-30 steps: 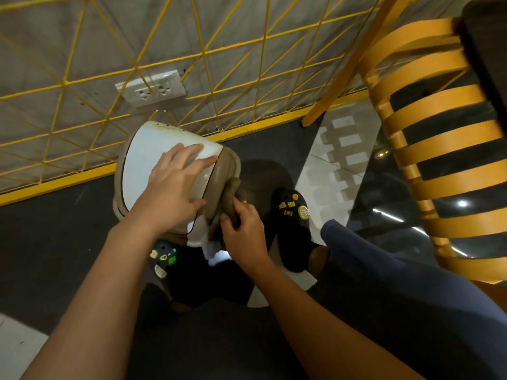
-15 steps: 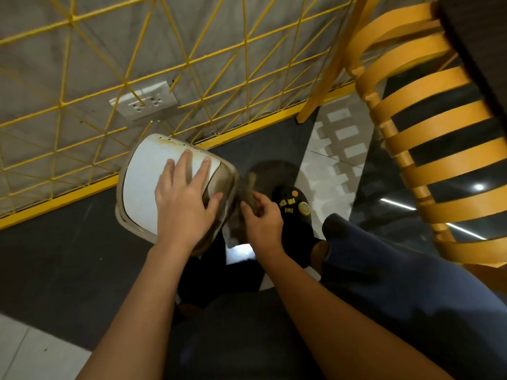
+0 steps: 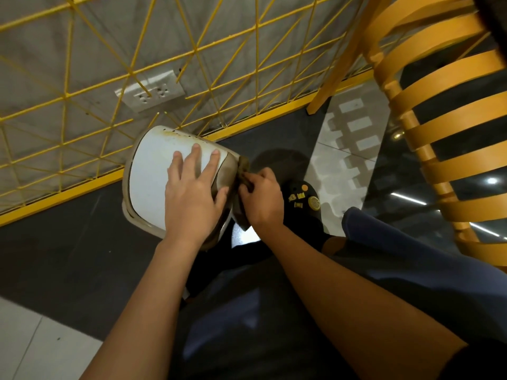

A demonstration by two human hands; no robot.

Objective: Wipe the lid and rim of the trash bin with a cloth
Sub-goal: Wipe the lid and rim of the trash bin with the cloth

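I counted one trash bin point(image 3: 223, 175), its white lid point(image 3: 148, 185) stained brown; left hand point(image 3: 192, 200) lay spread flat on it; right hand point(image 3: 264, 200) pinched one cloth point(image 3: 241, 215).

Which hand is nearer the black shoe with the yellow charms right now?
Right. The right hand, gripping the cloth, is just beside the shoe; the left hand rests flat on the white lid, farther from it.

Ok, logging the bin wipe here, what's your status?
Left grip rests flat on the white lid. Right grip pinches the cloth against the lid's right edge. Nothing blocking; black shoe close beside.
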